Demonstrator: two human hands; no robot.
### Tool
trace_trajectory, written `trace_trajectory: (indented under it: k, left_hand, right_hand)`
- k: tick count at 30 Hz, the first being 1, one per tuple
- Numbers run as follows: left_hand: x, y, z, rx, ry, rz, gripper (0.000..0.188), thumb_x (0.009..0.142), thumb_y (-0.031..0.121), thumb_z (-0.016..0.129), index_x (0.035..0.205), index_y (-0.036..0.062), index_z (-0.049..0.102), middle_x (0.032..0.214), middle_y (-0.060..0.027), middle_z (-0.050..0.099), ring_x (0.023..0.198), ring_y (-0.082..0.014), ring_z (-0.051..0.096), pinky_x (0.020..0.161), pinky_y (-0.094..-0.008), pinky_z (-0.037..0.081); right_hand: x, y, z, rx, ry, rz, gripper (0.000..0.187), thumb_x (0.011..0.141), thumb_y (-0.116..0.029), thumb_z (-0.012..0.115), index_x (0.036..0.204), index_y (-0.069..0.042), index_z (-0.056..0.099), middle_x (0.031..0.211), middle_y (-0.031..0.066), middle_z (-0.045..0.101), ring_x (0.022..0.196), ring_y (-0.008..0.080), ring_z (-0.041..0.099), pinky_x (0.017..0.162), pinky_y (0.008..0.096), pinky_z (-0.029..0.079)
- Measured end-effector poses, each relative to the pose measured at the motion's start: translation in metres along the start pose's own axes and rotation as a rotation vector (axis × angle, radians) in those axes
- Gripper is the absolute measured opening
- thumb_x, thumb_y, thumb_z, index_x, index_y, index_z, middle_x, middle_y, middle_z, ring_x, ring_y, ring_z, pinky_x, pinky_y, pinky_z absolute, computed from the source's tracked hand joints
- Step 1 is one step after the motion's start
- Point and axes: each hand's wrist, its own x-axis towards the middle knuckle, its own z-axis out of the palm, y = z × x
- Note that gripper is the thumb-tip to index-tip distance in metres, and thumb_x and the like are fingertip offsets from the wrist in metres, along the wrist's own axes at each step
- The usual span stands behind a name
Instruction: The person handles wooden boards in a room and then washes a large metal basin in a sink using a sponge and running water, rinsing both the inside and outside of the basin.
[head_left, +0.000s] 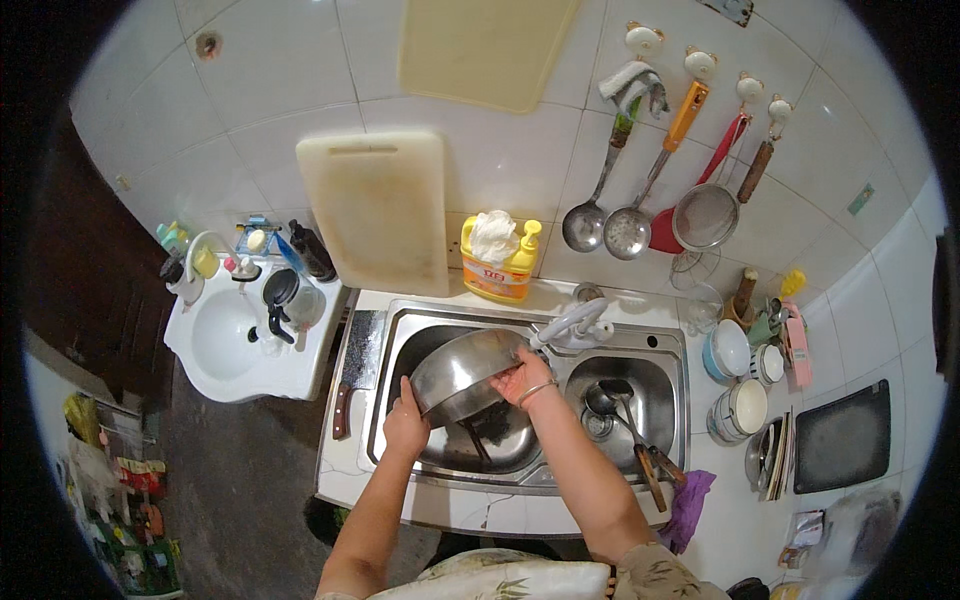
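A large stainless steel basin [465, 368] is held up, tilted on its side, over the left bowl of the double sink [520, 452]. My left hand [407, 425] is closed on the basin's near left rim. At the right side of its rim, my right hand [524, 380] grips it close to the white faucet [575, 325]. The basin's inside is turned away from view. Below it, dark scraps [505, 425] and a thin dark stick-like piece [474, 440] lie in the sink bowl. Whether water is running cannot be made out.
In the right sink bowl rest a ladle and a spatula [640, 440], handles over the near edge, beside a purple cloth [690, 510]. A cleaver [343, 412] lies left of the sink. Behind stand a yellow pump bottle [500, 270] and a cutting board [375, 210]. Stacked bowls [740, 408] are at right.
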Motion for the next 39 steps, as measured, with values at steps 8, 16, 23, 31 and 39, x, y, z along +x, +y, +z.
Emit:
trace_trajectory:
  k: [8,16,23,31,39]
  left_hand:
    - [-0.001,-0.007,-0.024,-0.144,-0.156,-0.121,0.067,0.072,0.01,0.05,0.131,0.0032,0.02,0.088,-0.027,0.058,0.08,-0.0415,0.057,0.073,-0.0461,0.044]
    - [0.005,-0.002,-0.043,-0.241,-0.254,-0.082,0.055,0.073,0.012,0.048,0.124,0.0001,0.03,0.094,-0.0291,0.055,0.085,-0.0431,0.055,0.079,-0.0466,0.042]
    - [-0.008,-0.036,-0.031,-1.032,-0.53,-0.534,0.035,0.076,0.009,0.05,0.107,-0.0072,0.045,0.084,-0.0183,0.057,0.061,-0.0278,0.06,0.044,-0.0348,0.051]
    - [-0.038,-0.024,0.054,-1.551,-1.042,-0.884,0.019,0.075,0.01,0.054,0.086,-0.0059,0.051,0.068,-0.015,0.057,0.047,-0.0187,0.055,0.039,-0.0224,0.048]
    - [-0.038,0.036,0.093,-1.246,-0.673,-0.671,0.028,0.083,0.027,0.055,0.091,0.0,0.055,0.077,-0.0072,0.06,0.068,-0.0163,0.06,0.049,-0.0289,0.052]
  right_hand:
    - [0.015,-0.029,-0.044,-0.621,0.106,-0.519,0.018,0.085,-0.012,0.045,0.099,-0.001,0.048,0.09,0.0163,0.057,0.086,0.0283,0.056,0.077,0.0325,0.046]
    - [0.004,-0.008,-0.01,-1.761,0.211,-1.489,0.04,0.076,-0.011,0.052,0.115,-0.004,0.046,0.118,0.0186,0.047,0.108,0.0345,0.044,0.095,0.0412,0.033]
    - [0.021,-0.044,-0.124,-1.531,0.242,-0.529,0.037,0.079,-0.023,0.057,0.111,-0.005,0.049,0.093,0.0132,0.06,0.081,0.028,0.059,0.074,0.0335,0.046]
    - [-0.1,-0.054,-0.058,-1.185,0.299,-0.103,0.048,0.078,-0.022,0.056,0.12,-0.006,0.039,0.1,0.0119,0.056,0.082,0.0175,0.059,0.067,0.0308,0.051]
    - [-0.162,-0.08,-0.051,-1.704,0.371,-0.312,0.063,0.074,-0.016,0.051,0.13,-0.004,0.023,0.105,0.0201,0.054,0.077,0.0272,0.06,0.052,0.0346,0.052]
